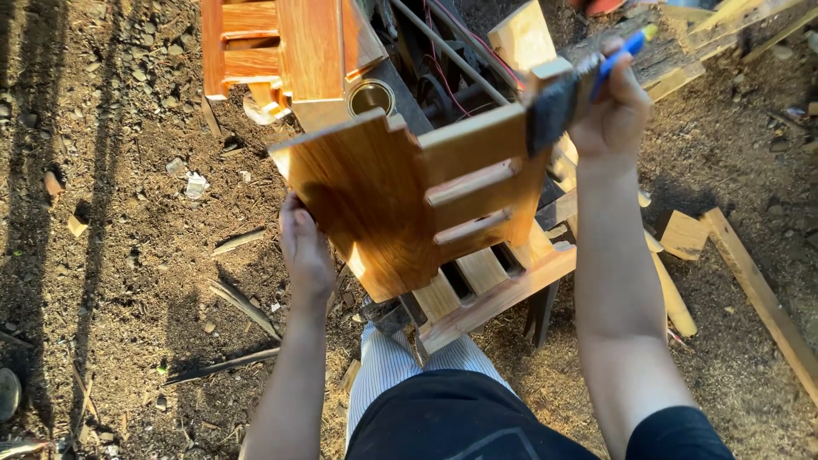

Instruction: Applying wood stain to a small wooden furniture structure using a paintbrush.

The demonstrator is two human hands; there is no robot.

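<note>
Varnished wooden panel (383, 200): we hold this glossy, notched piece tilted above our lap, over a bare slatted wooden frame (490, 290) that rests just beyond our knees.

Near field: our left hand (305, 251) is clamped on the panel's lower left edge, fingers curled behind the board and thumb along its rim. The bare frame below touches the underside of the panel.

Middle field: three short slats run across the panel's right half. Our right hand (612, 119) is closed around the blue handle of a paintbrush (562, 100), whose dark bristles lie against the panel's upper right corner.

Far field: a second varnished piece (285, 51) stands beyond the panel, with an open tin can (371, 96) just beside it. Offcuts of pale timber (763, 294) lie on the ground (128, 213) to the right, which is covered with dirt, sawdust and wood chips.
</note>
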